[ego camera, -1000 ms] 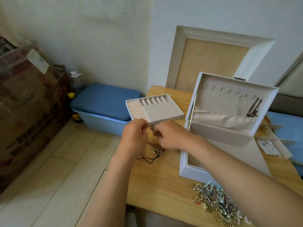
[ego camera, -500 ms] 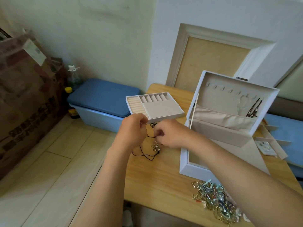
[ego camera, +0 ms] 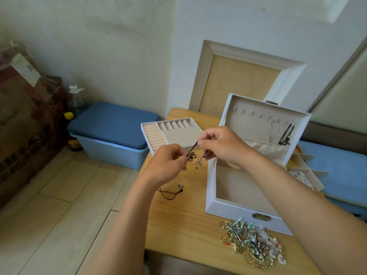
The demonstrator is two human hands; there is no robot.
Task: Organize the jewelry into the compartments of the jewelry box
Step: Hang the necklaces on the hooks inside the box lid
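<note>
My left hand and my right hand both pinch a black cord necklace with a small metal pendant, held above the wooden table. The cord's loose end trails onto the table under my left wrist. The white jewelry box stands open to the right, its lid upright with hooks and a fabric pocket. Its removable tray with ring rolls and slots sits at the table's far left corner. A tangled pile of jewelry lies at the near edge.
A blue lidded storage bin stands on the floor left of the table, with bottles and a large cardboard box beyond. A framed board leans on the wall. A divider insert lies right of the box, beside a blue cushion.
Both hands have lifted the cord necklace higher off the table and drawn a short length taut between them. The pendant now hangs free below my right fingers.
</note>
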